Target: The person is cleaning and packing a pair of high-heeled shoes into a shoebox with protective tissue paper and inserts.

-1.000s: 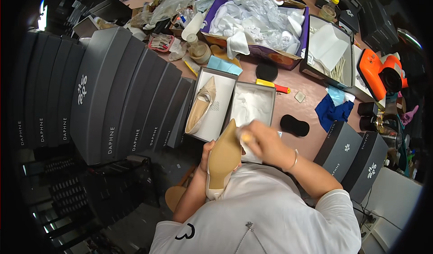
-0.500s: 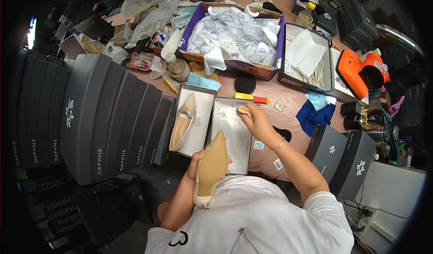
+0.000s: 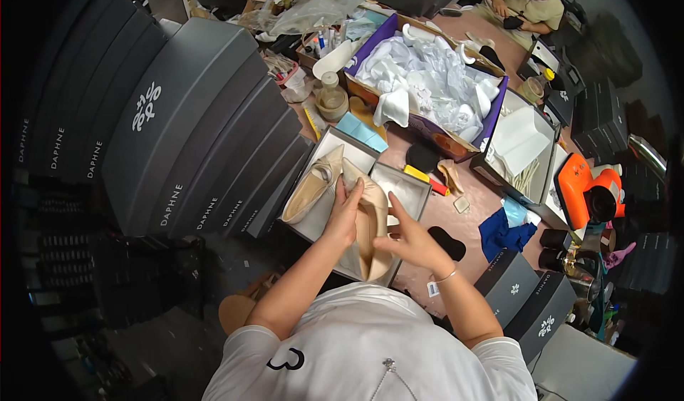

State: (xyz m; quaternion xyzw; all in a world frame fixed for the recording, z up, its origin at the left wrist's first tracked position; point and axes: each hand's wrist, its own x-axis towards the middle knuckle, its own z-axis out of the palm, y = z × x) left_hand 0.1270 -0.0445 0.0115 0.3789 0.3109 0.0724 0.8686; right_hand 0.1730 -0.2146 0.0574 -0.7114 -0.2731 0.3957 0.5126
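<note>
My left hand (image 3: 345, 217) grips a beige pointed pump (image 3: 377, 196) by its side, its opening facing up and its toe pointing away from me. Near the heel end, my right hand (image 3: 415, 243) has its thumb and forefinger spread beside the pump. The thumb tip is at the rim; whether it presses there I cannot tell. A matching pump (image 3: 311, 187) lies in the white-lined shoebox (image 3: 356, 143) to the left. Under the held pump is a second white-lined box part (image 3: 420, 196), partly hidden by my hands and the shoe.
Dark shoeboxes (image 3: 185, 116) stand stacked at left; others (image 3: 509, 287) lean at right. Beyond are a purple-edged carton (image 3: 456, 141) of white wrapping, a yellow-and-red-handled tool (image 3: 426, 179), a crumpled tan piece (image 3: 450, 176), blue cloth (image 3: 504, 231) and an orange device (image 3: 573, 187). Another person (image 3: 524, 5) sits far right.
The pump has turned from sole-up to opening-up and moved forward over the boxes. My right hand has let go of the small tan piece, and a tan piece now lies by the yellow-and-red tool.
</note>
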